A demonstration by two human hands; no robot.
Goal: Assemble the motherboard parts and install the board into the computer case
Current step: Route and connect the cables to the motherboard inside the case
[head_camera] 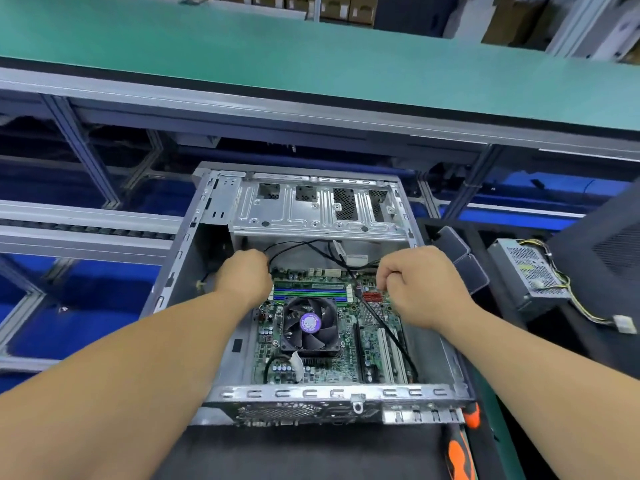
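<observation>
Reaching deep into the open computer case (221,209), both hands work at the far edge of the motherboard (346,344), which already lies flat on the case floor, fan (310,323) and memory sticks (310,294) fitted. Right hand (420,284): fingers curled tight, apparently pinching a thin black cable (388,327) or its plug just above the red connector block (372,297); the exact contact is hidden under the knuckles. That cable trails back from the grip toward the near edge of the board, across the white expansion slots (389,355), likely kept taut so the plug lines up. Left hand (244,277): curled at the board's far left corner, beside the memory sticks; whether its grip holds a wire or only steadies the board cannot be told, though a second black wire (298,244) arcs away from just beyond it. Drive cage (311,209) sits beyond both grips, overhanging the work, which explains the low, reaching wrists. Well right of the right grip, outside the case, a power supply (530,271) waits on the dark surface (311,452). An orange-handled screwdriver (459,455) lies near the case's front corner, ready for fastening. Judged stage: board seated, cabling under way.
</observation>
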